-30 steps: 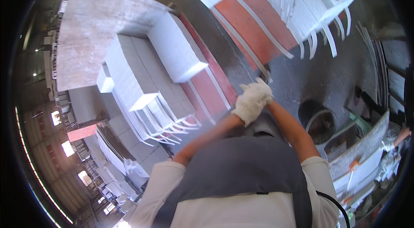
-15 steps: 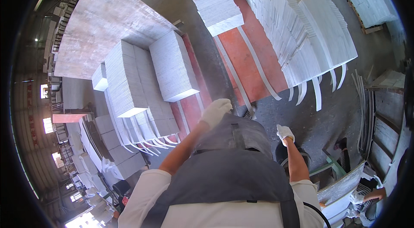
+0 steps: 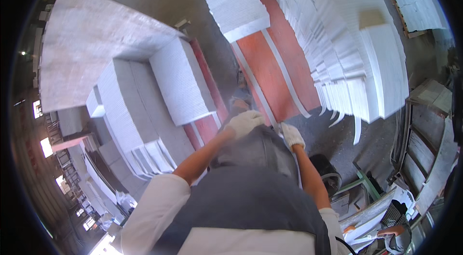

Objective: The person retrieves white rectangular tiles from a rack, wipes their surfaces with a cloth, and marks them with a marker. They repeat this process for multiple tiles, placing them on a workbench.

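Left slabs [image 3: 181, 84]: stacked in a pale grey, ridged block.
Left hand [image 3: 245, 124]: white-gloved; grip cannot be told.
Orange-red base [image 3: 265, 64]: flat, crossed by white strips [image 3: 285, 72], laid beyond both hands.
Right hand [image 3: 292, 135]: gloved, apparently placed beside a strip's end; grip cannot be told.

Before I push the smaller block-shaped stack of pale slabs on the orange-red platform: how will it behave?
The smaller block-shaped stack of pale slabs is probably heavy: many stone-like layers sit tightly packed. Pushed high, it may shear, since fine lines suggest separate sheets. Each likely feels stiff; edges look straight.
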`<action>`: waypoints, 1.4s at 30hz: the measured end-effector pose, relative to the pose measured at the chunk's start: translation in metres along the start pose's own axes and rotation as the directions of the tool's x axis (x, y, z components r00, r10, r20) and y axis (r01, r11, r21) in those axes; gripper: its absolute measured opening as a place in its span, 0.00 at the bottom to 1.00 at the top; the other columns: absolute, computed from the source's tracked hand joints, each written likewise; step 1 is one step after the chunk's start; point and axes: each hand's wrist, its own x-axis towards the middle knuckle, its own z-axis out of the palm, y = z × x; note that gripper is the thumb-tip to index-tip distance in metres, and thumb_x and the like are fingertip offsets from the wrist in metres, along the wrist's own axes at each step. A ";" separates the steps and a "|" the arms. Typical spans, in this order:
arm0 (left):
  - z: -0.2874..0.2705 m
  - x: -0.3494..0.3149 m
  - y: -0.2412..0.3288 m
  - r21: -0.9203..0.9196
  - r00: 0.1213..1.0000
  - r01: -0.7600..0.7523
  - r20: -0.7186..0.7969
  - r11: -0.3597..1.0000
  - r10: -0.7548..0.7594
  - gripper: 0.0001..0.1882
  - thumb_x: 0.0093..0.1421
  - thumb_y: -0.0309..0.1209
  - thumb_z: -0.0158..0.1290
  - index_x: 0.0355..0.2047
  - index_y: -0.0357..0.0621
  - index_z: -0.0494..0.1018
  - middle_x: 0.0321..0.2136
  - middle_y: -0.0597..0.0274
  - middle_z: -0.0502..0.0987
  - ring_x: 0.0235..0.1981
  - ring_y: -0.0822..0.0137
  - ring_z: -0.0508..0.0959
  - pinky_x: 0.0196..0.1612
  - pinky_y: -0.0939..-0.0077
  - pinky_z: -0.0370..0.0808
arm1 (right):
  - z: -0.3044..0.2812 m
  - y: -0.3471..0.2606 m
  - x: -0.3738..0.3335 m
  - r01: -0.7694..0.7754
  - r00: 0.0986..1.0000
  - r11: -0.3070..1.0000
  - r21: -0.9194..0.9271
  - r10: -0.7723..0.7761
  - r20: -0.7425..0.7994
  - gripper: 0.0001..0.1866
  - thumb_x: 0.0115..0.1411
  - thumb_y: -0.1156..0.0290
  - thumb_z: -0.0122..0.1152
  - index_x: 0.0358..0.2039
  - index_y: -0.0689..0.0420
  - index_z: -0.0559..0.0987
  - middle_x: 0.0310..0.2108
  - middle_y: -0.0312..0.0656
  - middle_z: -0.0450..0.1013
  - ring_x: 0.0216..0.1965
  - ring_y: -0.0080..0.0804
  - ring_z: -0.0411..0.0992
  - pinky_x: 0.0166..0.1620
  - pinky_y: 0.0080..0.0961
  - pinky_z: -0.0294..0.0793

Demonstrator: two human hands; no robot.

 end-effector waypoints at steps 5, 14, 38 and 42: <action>-0.111 0.080 -0.045 0.236 0.961 -0.258 -0.042 0.937 0.275 0.13 0.68 0.33 0.46 0.47 0.48 0.78 0.50 0.58 0.78 0.57 0.57 0.75 0.61 0.67 0.68 | -0.009 -0.040 0.052 -0.327 0.944 0.944 -0.038 0.328 0.023 0.31 0.70 0.46 0.40 0.50 0.58 0.80 0.54 0.59 0.75 0.59 0.59 0.69 0.60 0.46 0.66; -0.247 0.243 -0.126 0.050 0.933 0.181 -0.324 0.982 -0.155 0.27 0.61 0.43 0.55 0.53 0.34 0.73 0.57 0.42 0.74 0.62 0.44 0.71 0.64 0.60 0.67 | -0.057 -0.050 0.300 0.167 0.976 0.818 -0.550 -0.218 -0.029 0.26 0.68 0.67 0.44 0.67 0.52 0.67 0.67 0.48 0.65 0.65 0.46 0.65 0.67 0.39 0.64; -0.317 0.489 -0.147 -0.698 0.472 -0.236 -0.690 0.676 -0.548 0.34 0.62 0.51 0.61 0.56 0.38 0.67 0.49 0.55 0.74 0.52 0.62 0.73 0.58 0.65 0.69 | -0.142 -0.222 0.635 0.183 0.937 0.872 0.454 -0.015 -0.348 0.39 0.62 0.40 0.60 0.63 0.58 0.72 0.63 0.43 0.70 0.66 0.34 0.64 0.67 0.31 0.57; -0.316 0.490 -0.145 -0.718 0.474 -0.276 -0.680 0.639 -0.560 0.33 0.62 0.50 0.61 0.56 0.38 0.67 0.50 0.55 0.73 0.54 0.62 0.71 0.60 0.65 0.67 | -0.136 -0.217 0.643 0.297 0.899 0.803 0.516 -0.054 -0.434 0.28 0.64 0.48 0.61 0.53 0.57 0.78 0.54 0.39 0.77 0.56 0.29 0.70 0.63 0.33 0.61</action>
